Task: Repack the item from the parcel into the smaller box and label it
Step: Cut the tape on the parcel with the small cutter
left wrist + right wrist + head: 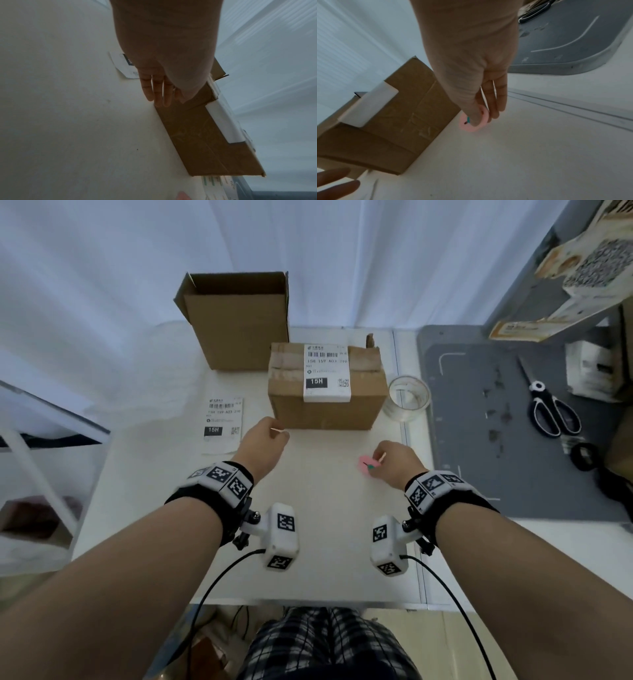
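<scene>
A small pink disc [473, 122] is pinched by the right hand [394, 462]; the left hand [263, 443], fingers straight, is held near the taped, labelled parcel [327, 392]. An open box [236, 320] and loose label [222, 422] are seen far left.

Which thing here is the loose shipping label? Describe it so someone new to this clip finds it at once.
Start at the sealed brown cardboard parcel in the middle of the white table. Left of it, in front of the tall open cardboard box, a white paper shipping label lies flat on the table. The parcel's identical-looking label is stuck on; this one lies loose.
</scene>
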Available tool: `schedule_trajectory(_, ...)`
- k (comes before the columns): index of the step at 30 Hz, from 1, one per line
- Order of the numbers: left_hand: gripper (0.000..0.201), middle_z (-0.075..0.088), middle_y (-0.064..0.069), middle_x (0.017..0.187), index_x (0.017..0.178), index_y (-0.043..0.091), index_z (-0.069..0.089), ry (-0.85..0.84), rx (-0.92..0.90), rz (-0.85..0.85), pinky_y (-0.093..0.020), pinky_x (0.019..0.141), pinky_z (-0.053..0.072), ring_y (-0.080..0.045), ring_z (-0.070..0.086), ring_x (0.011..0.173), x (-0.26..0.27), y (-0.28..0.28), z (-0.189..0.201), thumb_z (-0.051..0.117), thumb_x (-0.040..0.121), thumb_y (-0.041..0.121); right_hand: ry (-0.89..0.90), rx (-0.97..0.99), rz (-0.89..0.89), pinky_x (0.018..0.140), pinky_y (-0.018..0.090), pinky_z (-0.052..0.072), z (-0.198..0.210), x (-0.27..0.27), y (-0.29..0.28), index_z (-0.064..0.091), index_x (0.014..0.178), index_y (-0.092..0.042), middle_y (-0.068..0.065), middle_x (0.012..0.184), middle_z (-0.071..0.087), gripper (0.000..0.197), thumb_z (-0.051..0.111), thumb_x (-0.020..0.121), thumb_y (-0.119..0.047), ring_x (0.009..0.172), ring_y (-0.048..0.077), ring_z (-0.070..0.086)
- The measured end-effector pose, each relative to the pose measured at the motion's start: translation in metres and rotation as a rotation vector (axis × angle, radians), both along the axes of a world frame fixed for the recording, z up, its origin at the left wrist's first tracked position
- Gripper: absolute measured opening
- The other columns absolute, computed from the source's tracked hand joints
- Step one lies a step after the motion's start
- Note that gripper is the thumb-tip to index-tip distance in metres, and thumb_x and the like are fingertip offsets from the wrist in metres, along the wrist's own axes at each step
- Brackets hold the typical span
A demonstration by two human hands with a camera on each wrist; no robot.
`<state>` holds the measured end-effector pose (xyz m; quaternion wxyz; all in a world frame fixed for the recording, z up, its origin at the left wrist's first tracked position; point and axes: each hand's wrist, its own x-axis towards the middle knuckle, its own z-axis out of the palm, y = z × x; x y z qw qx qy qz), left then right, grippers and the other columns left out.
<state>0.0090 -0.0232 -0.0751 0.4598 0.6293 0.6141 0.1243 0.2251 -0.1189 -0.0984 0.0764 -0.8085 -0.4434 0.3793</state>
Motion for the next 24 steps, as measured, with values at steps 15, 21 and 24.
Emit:
schedule_trajectory(15, 0.043, 0.053, -0.008, 0.128, 0.131, 0.014, 0.045, 0.038, 0.218, -0.107, -0.034, 0.088, 0.045, -0.02, 0.055, 0.1, -0.018, 0.06, 0.059, 0.056, 0.091, 0.028, 0.086, 0.286, 0.317, 0.075, 0.025, 0.037, 0.117, -0.02, 0.082, 0.053, 0.095, -0.024, -0.011, 0.079, 0.051, 0.002, 0.05, 0.094, -0.025, 0.073, 0.01, 0.049)
schedule_trajectory(21, 0.083, 0.025, -0.006, 0.152, 0.148, 0.017, 0.022, 0.168, 0.164, -0.487, -0.038, 0.112, 0.033, -0.022, 0.034, 0.136, -0.017, 0.107, 0.064, 0.069, 0.082, 0.035, -0.076, 0.3, 0.268, 0.053, 0.016, 0.024, 0.123, -0.049, 0.117, 0.053, 0.096, -0.015, -0.005, 0.085, 0.052, 0.013, 0.05, 0.095, -0.028, 0.075, 0.011, 0.047)
schedule_trajectory(24, 0.078, 0.031, -0.004, 0.149, 0.146, 0.018, 0.027, 0.136, 0.19, -0.559, -0.034, 0.112, 0.032, -0.019, 0.035, 0.135, -0.016, 0.121, 0.061, 0.068, 0.082, 0.034, 0.037, 0.341, 0.181, 0.053, 0.018, 0.028, 0.118, -0.058, 0.13, 0.048, 0.09, -0.015, -0.008, 0.075, 0.05, 0.019, 0.051, 0.095, -0.032, 0.066, 0.008, 0.046)
